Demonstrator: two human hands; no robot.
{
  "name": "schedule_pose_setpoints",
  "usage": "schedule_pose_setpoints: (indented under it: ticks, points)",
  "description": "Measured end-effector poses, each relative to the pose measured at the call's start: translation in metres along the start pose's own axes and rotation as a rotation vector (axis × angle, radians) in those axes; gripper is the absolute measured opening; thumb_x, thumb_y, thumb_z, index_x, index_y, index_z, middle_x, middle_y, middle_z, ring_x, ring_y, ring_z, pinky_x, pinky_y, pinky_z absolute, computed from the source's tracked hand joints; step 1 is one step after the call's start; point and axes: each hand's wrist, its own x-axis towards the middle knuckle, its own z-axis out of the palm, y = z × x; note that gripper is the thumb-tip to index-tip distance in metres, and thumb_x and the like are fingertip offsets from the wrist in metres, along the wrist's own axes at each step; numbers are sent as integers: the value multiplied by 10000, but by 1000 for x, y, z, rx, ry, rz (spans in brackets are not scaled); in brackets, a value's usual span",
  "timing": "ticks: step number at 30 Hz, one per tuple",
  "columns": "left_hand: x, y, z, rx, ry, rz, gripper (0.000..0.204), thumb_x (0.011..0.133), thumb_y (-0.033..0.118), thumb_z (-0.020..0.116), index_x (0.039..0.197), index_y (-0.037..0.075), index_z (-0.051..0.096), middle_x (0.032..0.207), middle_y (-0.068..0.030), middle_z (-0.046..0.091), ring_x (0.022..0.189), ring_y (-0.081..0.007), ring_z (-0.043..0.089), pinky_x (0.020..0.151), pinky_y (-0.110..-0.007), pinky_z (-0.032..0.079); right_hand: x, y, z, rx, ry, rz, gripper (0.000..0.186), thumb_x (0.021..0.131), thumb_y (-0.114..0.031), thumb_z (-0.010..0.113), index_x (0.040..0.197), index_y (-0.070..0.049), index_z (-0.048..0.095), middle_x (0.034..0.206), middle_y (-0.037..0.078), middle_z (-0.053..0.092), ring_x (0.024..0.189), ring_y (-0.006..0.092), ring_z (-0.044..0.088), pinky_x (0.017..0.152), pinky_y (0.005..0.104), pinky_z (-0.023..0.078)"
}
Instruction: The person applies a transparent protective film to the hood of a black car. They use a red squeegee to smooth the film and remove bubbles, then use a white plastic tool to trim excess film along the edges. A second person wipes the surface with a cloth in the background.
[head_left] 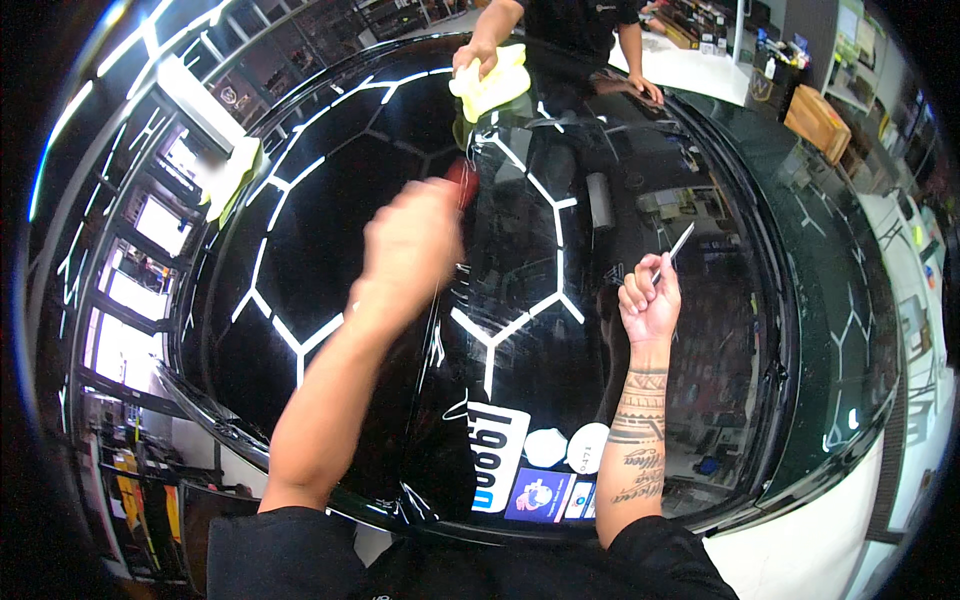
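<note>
A glossy black car surface (pixel 350 220) lies in front of me, reflecting hexagonal ceiling lights, with a seam of wrinkled dark film running down its middle. My left hand (pixel 408 240), blurred by motion, is closed around what looks like a red squeegee (pixel 463 178) over that seam. My right hand (pixel 650 300) rests at the right part of the surface, fingers curled around a slim silver blade tool (pixel 684 236) angled up and away. Stickers (pixel 542 447) sit on the surface near the lower edge, between my forearms.
Across the car, a co-worker's hand (pixel 480 58) presses a pale yellow cloth (pixel 492 90); their other hand (pixel 640 82) rests near the far edge. Another yellow cloth (pixel 238 180) lies at the left edge. A wooden box (pixel 817 122) and workbench items stand at the back right.
</note>
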Motion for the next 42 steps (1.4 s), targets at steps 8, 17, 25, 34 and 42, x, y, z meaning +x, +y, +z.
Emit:
schedule_pose_setpoints:
  ticks: [8,17,25,34,42]
  points:
    - [-83,63,20,-352,-449,205,183,843,116,567,964,-9,622,929,-230,631,781,-346,683,681,-476,551,1,4,0,38,-2,84,395,1019,-383,430,868,-66,611,534,-56,290,429,67,286,380,219,253]
    - [-178,64,-24,-72,-498,11,233,838,146,597,1000,-15,552,918,-149,566,798,-272,620,523,-367,536,4,6,-6,-29,-109,103,404,1025,-349,417,908,-15,614,548,-42,300,450,73,295,393,224,266]
    - [-216,30,-85,61,-523,-132,174,873,98,539,1021,19,584,852,-135,556,741,-281,616,570,-391,530,0,5,-2,-101,-145,60,405,1032,-339,403,926,-12,617,552,-42,292,453,75,305,407,221,285]
    - [-178,-49,-77,-832,-429,-112,445,875,133,586,1298,48,474,1129,-187,623,880,-329,676,787,-406,540,-4,4,2,-78,-223,41,272,990,-241,412,1074,-40,575,642,8,361,504,110,352,444,244,313]
    - [-125,-171,-71,310,-163,-66,669,728,67,690,1360,149,488,1313,-126,487,1210,-335,463,966,-455,406,-2,28,24,-406,57,-138,415,978,-105,513,1367,9,423,850,50,536,673,115,489,593,243,431]
